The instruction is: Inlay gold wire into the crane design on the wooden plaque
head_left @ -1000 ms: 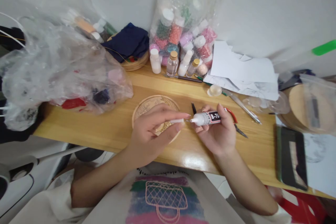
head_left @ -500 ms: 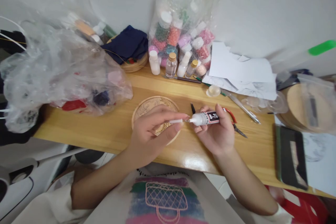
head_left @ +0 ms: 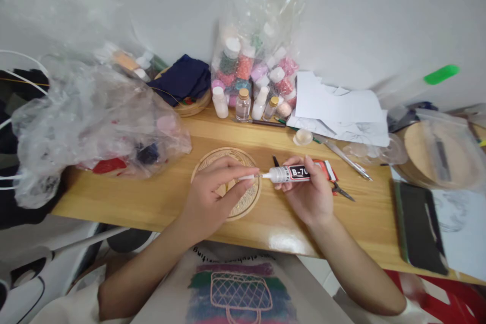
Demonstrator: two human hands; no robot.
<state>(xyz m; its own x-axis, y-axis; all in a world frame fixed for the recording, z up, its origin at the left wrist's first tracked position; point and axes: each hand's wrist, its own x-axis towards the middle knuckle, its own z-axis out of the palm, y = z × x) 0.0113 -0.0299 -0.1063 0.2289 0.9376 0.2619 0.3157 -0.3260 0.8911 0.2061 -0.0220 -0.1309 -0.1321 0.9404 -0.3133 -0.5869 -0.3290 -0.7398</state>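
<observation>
My left hand (head_left: 208, 197) pinches a slim white cap (head_left: 247, 177) between thumb and fingers, over a round carved wooden disc (head_left: 248, 203) on the table. In my right hand (head_left: 315, 197) lies a glue tube (head_left: 290, 173) marked "B-70", its white nozzle pointing left. Cap and nozzle are nearly in line, with a thin metallic bit showing in the small gap between them. Behind the right hand, a dark-tipped hand tool (head_left: 345, 192) is partly hidden.
Bagged jars of coloured beads (head_left: 243, 66) and small bottles (head_left: 243, 106) stand at the back. Crumpled plastic bags (head_left: 87, 121) fill the left. Papers (head_left: 337, 106), a craft knife (head_left: 349, 161), a phone (head_left: 421, 228) and a wooden round (head_left: 425, 147) lie rightward.
The view has tilted and shifted a little. Both hands keep their grips, the cap and nozzle still close together; more of the carved disc shows.
</observation>
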